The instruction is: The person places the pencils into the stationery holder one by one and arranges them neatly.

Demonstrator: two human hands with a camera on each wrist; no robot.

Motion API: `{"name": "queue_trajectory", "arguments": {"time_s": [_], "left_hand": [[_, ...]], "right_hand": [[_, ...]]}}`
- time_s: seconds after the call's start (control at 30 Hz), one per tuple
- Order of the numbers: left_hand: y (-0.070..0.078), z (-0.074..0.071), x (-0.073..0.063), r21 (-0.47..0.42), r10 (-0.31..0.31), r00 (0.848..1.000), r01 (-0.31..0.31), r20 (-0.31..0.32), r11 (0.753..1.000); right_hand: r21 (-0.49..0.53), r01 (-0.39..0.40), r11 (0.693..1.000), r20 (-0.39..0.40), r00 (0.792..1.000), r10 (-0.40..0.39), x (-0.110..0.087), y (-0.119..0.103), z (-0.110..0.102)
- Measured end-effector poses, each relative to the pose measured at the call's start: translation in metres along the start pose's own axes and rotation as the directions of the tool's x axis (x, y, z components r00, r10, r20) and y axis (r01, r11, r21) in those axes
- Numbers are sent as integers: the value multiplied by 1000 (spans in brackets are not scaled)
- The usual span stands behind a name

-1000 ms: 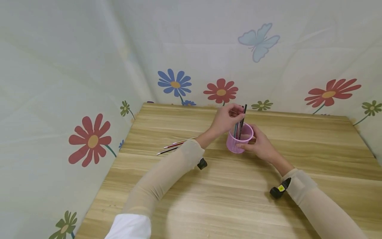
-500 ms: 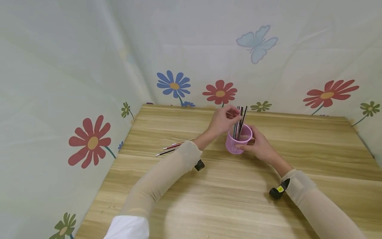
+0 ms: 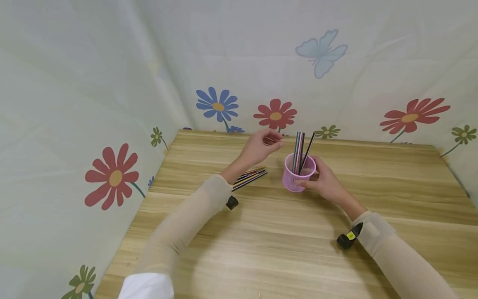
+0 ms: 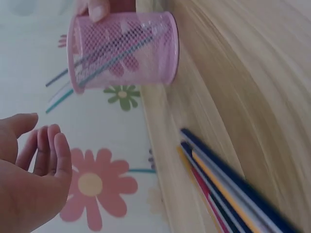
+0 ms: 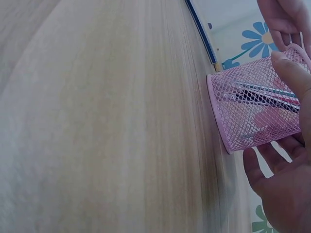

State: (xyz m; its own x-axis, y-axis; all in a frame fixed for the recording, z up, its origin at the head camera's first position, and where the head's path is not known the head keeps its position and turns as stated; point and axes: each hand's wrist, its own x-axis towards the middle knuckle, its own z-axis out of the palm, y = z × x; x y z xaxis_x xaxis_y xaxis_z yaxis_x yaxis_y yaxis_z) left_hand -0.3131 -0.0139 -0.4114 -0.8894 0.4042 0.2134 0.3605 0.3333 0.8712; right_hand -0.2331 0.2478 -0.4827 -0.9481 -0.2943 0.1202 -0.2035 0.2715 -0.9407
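A pink mesh pencil cup stands on the table with several pencils leaning inside it, one black pencil slanting apart to the right. My right hand grips the cup from its right side, thumb across the front and fingers round the back. Left of the cup, my left hand hovers above the table with fingers loosely bent and nothing between them; the left wrist view shows a gap between this hand and the pencil ends. Below my left wrist lies a bunch of loose pencils, partly hidden by the sleeve.
The wood-grain table meets a flower-printed cloth wall at its back edge, and another cloth side rises on the left. Each wrist carries a small black camera.
My left hand has let go of the pencils in the cup and moved left, over the loose bunch. The black pencil now leans further right. My right hand stays on the cup.
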Motion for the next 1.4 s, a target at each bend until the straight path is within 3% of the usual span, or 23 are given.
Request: {"name": "queue_trajectory", "arguments": {"time_s": [0.2,0.4,0.7,0.9,1.4], "left_hand": [[-15,-26,-3,32,-46,997,44,55,999],[-34,-37,-7,82,-83,992,76,91,994],[-66,-32,-12,205,-157,970,118,183,972],[-70,-31,-15,262,-194,953,131,232,956],[-79,-30,-12,288,-205,935,119,289,950]], "right_hand": [[-22,7,1000,-7,1000,-7,0,2,-3],[-18,2,1000,-2,1000,-2,1,3,-4],[-3,-22,1000,5,1000,22,0,1,-2],[15,-26,1000,8,1000,26,-1,0,-1],[9,-15,1000,16,1000,15,-1,-2,0]]}}
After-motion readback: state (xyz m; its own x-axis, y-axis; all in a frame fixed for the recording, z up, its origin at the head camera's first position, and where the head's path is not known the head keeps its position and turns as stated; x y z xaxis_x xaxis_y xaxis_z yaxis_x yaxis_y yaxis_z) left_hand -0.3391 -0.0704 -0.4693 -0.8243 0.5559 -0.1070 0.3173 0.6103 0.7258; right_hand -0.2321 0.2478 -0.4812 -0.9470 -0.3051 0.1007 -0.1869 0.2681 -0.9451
